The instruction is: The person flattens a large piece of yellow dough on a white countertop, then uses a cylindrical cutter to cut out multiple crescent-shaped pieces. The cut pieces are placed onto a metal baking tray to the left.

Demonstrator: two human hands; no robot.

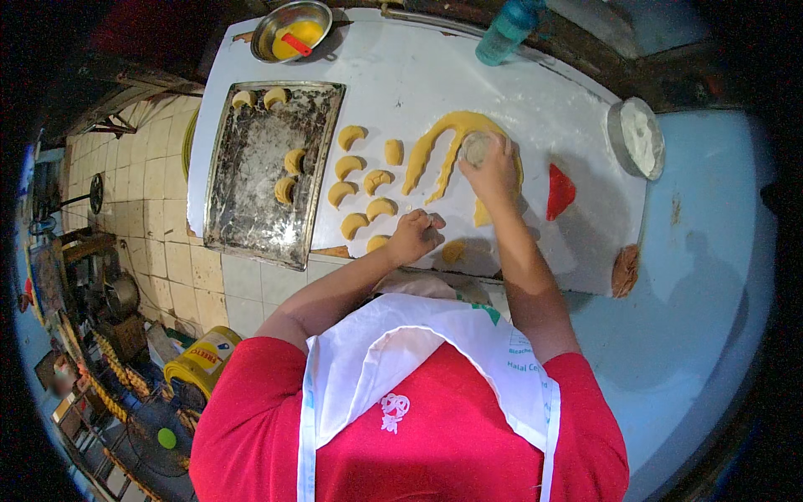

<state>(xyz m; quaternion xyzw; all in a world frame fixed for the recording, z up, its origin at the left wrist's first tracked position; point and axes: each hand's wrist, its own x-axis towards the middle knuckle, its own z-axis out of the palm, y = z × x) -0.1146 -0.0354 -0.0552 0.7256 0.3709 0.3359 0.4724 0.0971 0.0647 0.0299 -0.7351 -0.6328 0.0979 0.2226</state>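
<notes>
My right hand (492,166) grips a round, cup-like greyish cutter (475,149), which sits on a sheet of yellow dough (467,119). Curved strips of the dough trail from it to the left and front. Nearer the table's front edge, my left hand (417,235) is half curled; whether it holds anything is hidden. Left of both hands lie several crescent-shaped dough pieces (349,167), plus one short, blocky dough piece (394,152). A further dough piece (453,251) lies in shadow between my forearms.
A worn metal baking tray (257,157) at left carries several crescents. Behind it stands a steel bowl (263,37) of yellow liquid with a red-handled tool (296,44). A red scraper (560,191), a tin of white powder (640,138) and a teal bottle (505,34) stand around the white table (401,75).
</notes>
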